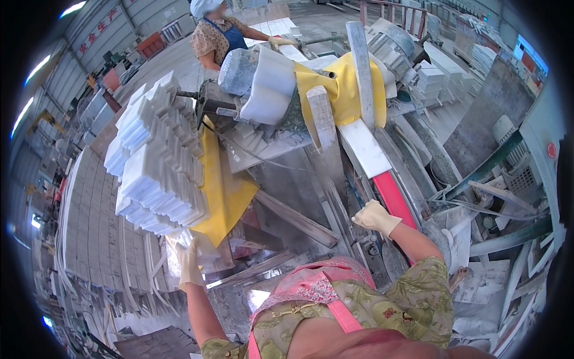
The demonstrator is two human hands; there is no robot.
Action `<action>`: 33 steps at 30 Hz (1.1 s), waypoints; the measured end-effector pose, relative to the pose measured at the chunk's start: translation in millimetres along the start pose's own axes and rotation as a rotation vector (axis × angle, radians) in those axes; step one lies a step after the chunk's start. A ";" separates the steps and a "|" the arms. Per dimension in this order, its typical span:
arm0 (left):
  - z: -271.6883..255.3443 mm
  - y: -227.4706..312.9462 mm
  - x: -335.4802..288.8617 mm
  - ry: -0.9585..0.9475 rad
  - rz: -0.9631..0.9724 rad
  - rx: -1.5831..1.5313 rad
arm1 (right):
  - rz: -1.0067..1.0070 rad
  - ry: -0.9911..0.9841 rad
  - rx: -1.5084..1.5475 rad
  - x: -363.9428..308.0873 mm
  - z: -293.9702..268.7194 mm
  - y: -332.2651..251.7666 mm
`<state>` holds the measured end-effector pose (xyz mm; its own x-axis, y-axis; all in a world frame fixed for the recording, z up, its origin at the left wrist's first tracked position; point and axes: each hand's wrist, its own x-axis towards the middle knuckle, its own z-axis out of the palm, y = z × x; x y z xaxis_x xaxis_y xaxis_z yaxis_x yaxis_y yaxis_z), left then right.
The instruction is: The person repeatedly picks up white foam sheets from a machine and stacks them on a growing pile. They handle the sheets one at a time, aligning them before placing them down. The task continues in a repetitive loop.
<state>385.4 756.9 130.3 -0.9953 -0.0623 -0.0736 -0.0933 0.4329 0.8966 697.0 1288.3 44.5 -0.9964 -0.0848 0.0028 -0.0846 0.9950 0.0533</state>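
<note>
My left hand (pixel 189 261), in a pale glove, is at the near foot of a tall stack of white stone tiles (pixel 158 173). Its fingers are closed on the edge of a white stone tile (pixel 207 250), partly hidden behind the glove. My right hand (pixel 375 218), gloved too, is held closed just left of the red conveyor belt (pixel 396 200), with nothing visible in it. Farther along that belt lies a white stone strip (pixel 363 146), its far end passing under a yellow sheet (pixel 335 84) draped over the machine.
A co-worker (pixel 221 36) in a blue apron stands across the machine, one gloved hand on a white strip (pixel 292 52). Two motors (pixel 239 72) (pixel 391 45) flank the yellow sheet. An upright board (pixel 359 75) rises beside the belt. Cut strips (pixel 433 84) are piled at right.
</note>
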 end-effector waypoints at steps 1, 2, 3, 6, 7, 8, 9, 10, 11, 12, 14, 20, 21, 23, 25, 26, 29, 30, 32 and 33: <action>-0.3 0.8 -0.3 0.005 -0.003 0.005 | 0.002 -0.001 -0.005 -0.1 -0.7 0.0; -0.3 1.3 -1.0 0.011 -0.012 0.040 | 0.003 -0.001 -0.009 -0.2 -0.8 -0.4; -0.5 2.9 -2.0 0.022 -0.028 0.067 | 0.000 0.010 -0.001 -0.2 -1.9 -0.6; 0.8 6.0 -3.5 0.002 -0.019 0.018 | -0.004 0.030 0.019 -0.2 -5.8 -1.6; 1.3 6.0 -3.2 -0.006 -0.009 -0.021 | -0.007 0.030 0.024 -0.1 -7.6 -2.1; 1.5 5.7 -2.3 -0.008 -0.011 -0.014 | 0.000 -0.001 0.015 0.1 -10.1 -2.8; 1.6 3.9 -1.2 -0.002 -0.017 -0.007 | 0.003 -0.020 0.034 0.4 -12.1 -3.6; 1.3 2.0 0.5 -0.001 -0.031 0.005 | 0.018 -0.071 0.038 0.8 -14.8 -4.4; 0.7 -0.9 2.3 -0.006 -0.031 -0.005 | 0.032 -0.122 0.044 1.2 -16.8 -5.1; -0.2 -4.1 4.1 -0.015 -0.038 -0.012 | 0.037 -0.126 0.041 1.7 -18.9 -5.7; -2.2 -10.8 7.6 -0.016 -0.031 0.006 | 0.045 -0.149 0.030 2.5 -21.4 -6.5; -1.9 -16.9 11.8 0.035 -0.005 0.080 | 0.036 -0.107 0.051 1.2 -16.0 -5.1; -1.2 -15.3 12.0 0.048 -0.030 0.128 | 0.039 -0.070 0.056 0.6 -13.7 -4.4; 0.8 -12.0 10.6 0.053 -0.049 0.137 | 0.034 -0.030 0.049 0.0 -9.5 -3.5; 1.0 -9.9 6.5 0.045 -0.042 0.057 | 0.039 -0.011 0.051 -0.5 -6.7 -3.3; 0.8 -9.2 4.4 0.045 -0.041 0.017 | 0.041 -0.025 0.041 -0.7 -5.8 -3.5; 0.9 -7.9 0.0 0.019 -0.046 -0.097 | 0.037 -0.032 0.036 -0.6 -5.6 -3.5; 0.7 -7.3 -1.2 0.036 -0.056 -0.072 | 0.030 -0.020 0.042 -0.5 -6.1 -3.4; 1.3 -5.0 -1.0 0.048 -0.050 -0.047 | 0.023 -0.031 0.033 -0.4 -7.6 -3.1; 1.4 -3.8 -1.4 0.044 -0.035 -0.046 | 0.022 -0.021 0.045 -0.2 -8.6 -3.1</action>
<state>387.1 756.6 126.4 -0.9894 -0.1166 -0.0871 -0.1261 0.3880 0.9130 697.6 1284.8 52.9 -0.9979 -0.0624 -0.0175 -0.0625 0.9980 0.0089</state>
